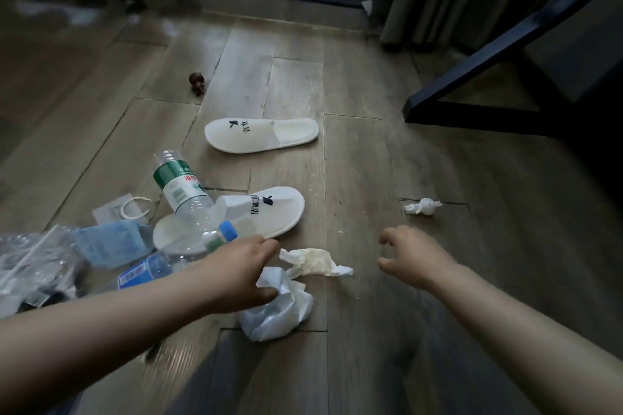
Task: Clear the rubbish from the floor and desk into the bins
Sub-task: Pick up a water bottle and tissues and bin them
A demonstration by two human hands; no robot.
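Plainly nearer, your left hand (pixel 242 266), slack and empty, hovered just left of the crumpled tissue (pixel 313 261) lying crosswise on the floor (pixel 364 152); your right hand (pixel 409 256), equally slack and empty, hung farther right.

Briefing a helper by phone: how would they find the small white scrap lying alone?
Start at the dark frame on the right. On the floor nearer us, just beyond the right hand, lies the small white scrap. Unlike the plain crumpled tissue, it shows pink rabbit ears.
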